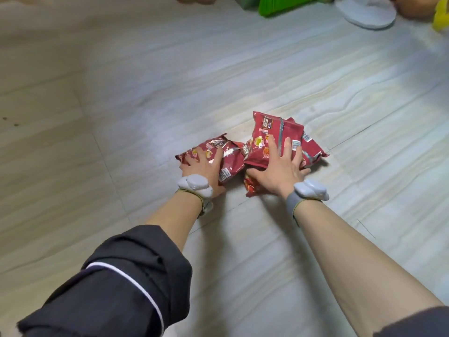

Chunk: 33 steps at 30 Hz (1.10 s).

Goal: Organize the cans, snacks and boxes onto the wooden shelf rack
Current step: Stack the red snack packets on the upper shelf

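Several dark red snack bags lie on the pale tiled floor in front of me. My left hand (205,167) is pressed over one red snack bag (230,159) on the left, fingers curled around its near edge. My right hand (281,166) grips the near end of a larger red snack bag (269,132) that is tilted up on top of other red bags (313,148). Another bag's orange-red corner (250,188) shows beneath my right palm. Both wrists carry grey bands with pale sensors. No shelf rack, cans or boxes are in view.
A bright green plastic object (286,4) and a white slipper (366,12) lie at the far top edge. Something yellow (442,15) sits at the top right corner. The pale floor (121,93) stretches to the left and around me.
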Available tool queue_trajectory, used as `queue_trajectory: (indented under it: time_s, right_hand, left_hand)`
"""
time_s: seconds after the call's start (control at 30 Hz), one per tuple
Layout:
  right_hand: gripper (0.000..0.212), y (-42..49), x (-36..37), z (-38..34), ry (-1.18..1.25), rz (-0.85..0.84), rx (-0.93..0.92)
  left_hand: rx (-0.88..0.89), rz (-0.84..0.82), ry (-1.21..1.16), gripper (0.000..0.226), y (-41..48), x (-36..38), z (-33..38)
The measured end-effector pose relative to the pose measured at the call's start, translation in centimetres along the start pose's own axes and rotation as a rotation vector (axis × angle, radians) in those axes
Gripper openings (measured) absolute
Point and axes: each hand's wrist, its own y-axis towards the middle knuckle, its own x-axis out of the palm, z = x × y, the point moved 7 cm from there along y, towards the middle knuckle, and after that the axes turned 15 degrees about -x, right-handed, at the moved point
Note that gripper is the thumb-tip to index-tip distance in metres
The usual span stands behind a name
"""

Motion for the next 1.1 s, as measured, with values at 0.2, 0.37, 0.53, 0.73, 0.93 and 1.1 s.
queue_trajectory:
  time_s: [0.2,0.37,0.53,0.73,0.93,1.1]
  right_hand:
    - [0.072,-0.1,-1.0,-0.5,-0.285,0.137,-0.058]
    - [0.041,-2.4,-5.1,-1.5,-0.257,0.336,-0.09]
    - [0.03,-9.7,-10.3,-5.2,-0.19,0.523,-0.237]
    - [0.018,-18.6,-18.3,-13.5,-0.032,0.664,-0.46]
    - [0.035,-27.2,-25.8,-18.6,0.305,0.827,-0.49]
    - [0.061,-35.1,-28.2,-25.3,0.311,0.961,-0.723]
  left_hand:
    - [-0.044,0.002,-0.256,0.065,-1.2,-2.5,-1.4]
    - [-0.39,-0.469,-1.282,0.027,-3.5,-3.1,-6.1]
    - [-0.407,-0.672,-1.51,0.031,-10.1,-5.8,-9.9]
    - [-0.269,-0.616,-1.577,0.034,-18.8,-14.5,-12.9]
    - [-0.32,-0.421,-1.582,0.018,-27.4,-19.9,-19.3]
    - [-0.286,-0.355,-1.655,0.025,-33.6,-22.3,-23.0]
